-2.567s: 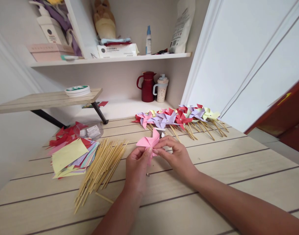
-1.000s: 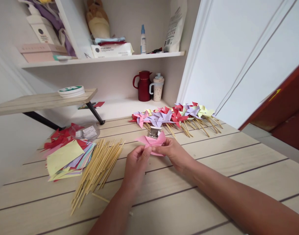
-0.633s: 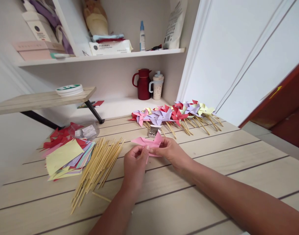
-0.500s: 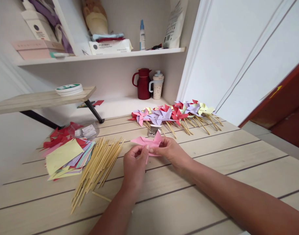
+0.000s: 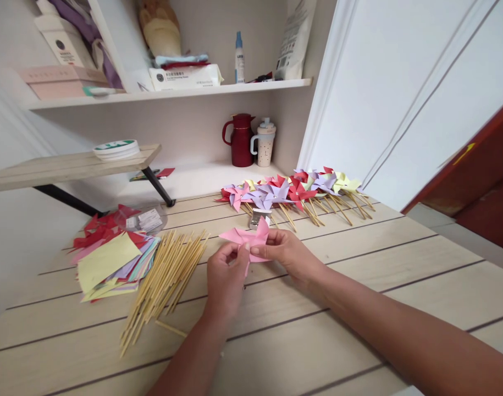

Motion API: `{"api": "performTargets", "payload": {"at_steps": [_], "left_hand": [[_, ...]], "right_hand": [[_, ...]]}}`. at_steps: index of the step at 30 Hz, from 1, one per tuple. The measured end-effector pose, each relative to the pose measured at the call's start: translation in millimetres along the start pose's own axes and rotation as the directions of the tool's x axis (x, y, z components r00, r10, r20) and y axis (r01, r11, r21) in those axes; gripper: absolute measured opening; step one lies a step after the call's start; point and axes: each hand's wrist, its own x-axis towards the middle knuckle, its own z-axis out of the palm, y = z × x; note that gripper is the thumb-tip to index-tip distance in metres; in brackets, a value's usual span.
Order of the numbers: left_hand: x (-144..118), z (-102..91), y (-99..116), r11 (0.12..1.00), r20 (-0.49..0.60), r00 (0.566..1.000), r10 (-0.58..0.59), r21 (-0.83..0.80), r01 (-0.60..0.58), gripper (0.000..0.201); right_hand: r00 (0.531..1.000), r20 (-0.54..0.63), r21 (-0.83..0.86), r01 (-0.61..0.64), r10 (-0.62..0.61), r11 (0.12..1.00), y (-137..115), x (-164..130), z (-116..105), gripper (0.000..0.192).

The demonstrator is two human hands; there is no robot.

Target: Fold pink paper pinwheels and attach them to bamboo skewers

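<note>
Left hand: I see my left hand [image 5: 225, 275] above the desk [image 5: 358, 286], its fingers [image 5: 235, 252] pinching the near edge of the pink paper pinwheel [image 5: 246, 237].
Right hand: my right hand [image 5: 285, 252] grasps the same pinwheel from the right side, thumb and fingers closed on the paper.
Pinwheel place: it is held in the air between the 2 hands, a little over the desk, near the middle.
Small box: a small metal box [image 5: 256, 218] stands just behind the pinwheel.
Sticks: a pile of wooden sticks [image 5: 164, 280] lies to the left of my left hand.
Papers: a stack of coloured paper squares [image 5: 111, 261] lies beside the sticks.
Finished ones: a row of pinwheels on sticks [image 5: 296, 192] lies further back, well apart from my hands.
</note>
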Motion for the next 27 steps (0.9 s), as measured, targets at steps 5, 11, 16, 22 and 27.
{"api": "performTargets", "payload": {"at_steps": [5, 11, 16, 22, 27], "left_hand": [[0, -0.1, 1, 1.0, -0.006, 1.0, 0.014, 0.006, -0.014, 0.033], [-2, 0.8, 1, 1.0, 0.004, 1.0, 0.004, -0.011, -0.004, 0.032], [-4, 0.4, 5, 0.997, 0.014, 1.0, 0.009, -0.083, -0.007, 0.038], [-2, -0.8, 11, 0.979, 0.053, 0.997, -0.055, -0.191, 0.064, 0.043], [-1, 2.7, 6, 0.928, 0.113, 0.991, -0.068, -0.358, 0.104, 0.044]], "right_hand": [[1.0, 0.002, -0.014, 0.004, -0.004, 1.0, 1, 0, -2, 0.025], [0.999, 0.028, 0.003, 0.016, -0.016, 1.0, 1, 1, -3, 0.023], [0.998, 0.047, -0.015, 0.03, -0.03, 0.999, -2, 0, -4, 0.022], [0.996, 0.069, -0.04, 0.051, -0.048, 0.998, -1, -1, -6, 0.023], [0.996, 0.059, -0.042, 0.062, -0.06, 0.997, 0, 0, -7, 0.025]]}}
